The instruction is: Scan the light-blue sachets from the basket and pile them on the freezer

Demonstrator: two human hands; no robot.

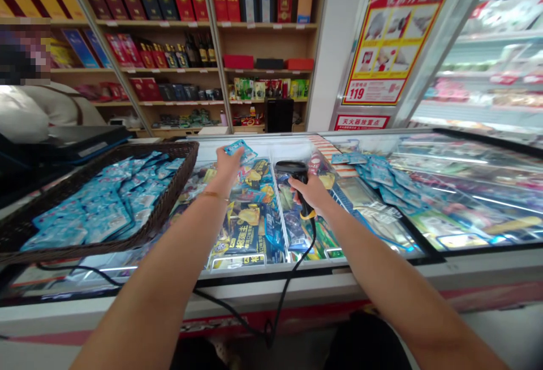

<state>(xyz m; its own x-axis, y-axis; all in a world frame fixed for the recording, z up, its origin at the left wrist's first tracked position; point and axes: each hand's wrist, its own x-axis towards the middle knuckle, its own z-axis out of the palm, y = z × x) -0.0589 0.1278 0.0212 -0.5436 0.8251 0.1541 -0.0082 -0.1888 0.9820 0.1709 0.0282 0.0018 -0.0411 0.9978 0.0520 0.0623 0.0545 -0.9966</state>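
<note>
Two bare forearms (169, 262) extend from the lower edge over a chest freezer (331, 285), a thin bracelet (214, 195) on the left wrist. The left hand (229, 160) is raised above the freezer's far part, its fingers closed on the edge of one small blue packet (242, 148). The right hand (313, 190) grips a black handheld scanner (298, 171), fingers wrapped about the handle; scanner and packet are apart. From the handle's base a black cable (293, 271) runs down across the freezer's front edge.

At left, a dark woven basket (192, 160) sits on the freezer top, holding a broad heap of like blue packets (114, 200). To the right of the scanner lies a second, looser pile of blue packets (384, 176). Between the two, bagged goods (246, 226) fill the freezer below the hands, parted by a white wire divider (278, 211).

Behind stand shelves (169, 22) of boxes and bottles; a red and yellow poster (401, 28) hangs right of them. Far left, a co-worker's pale sleeve (46, 111) shows.
</note>
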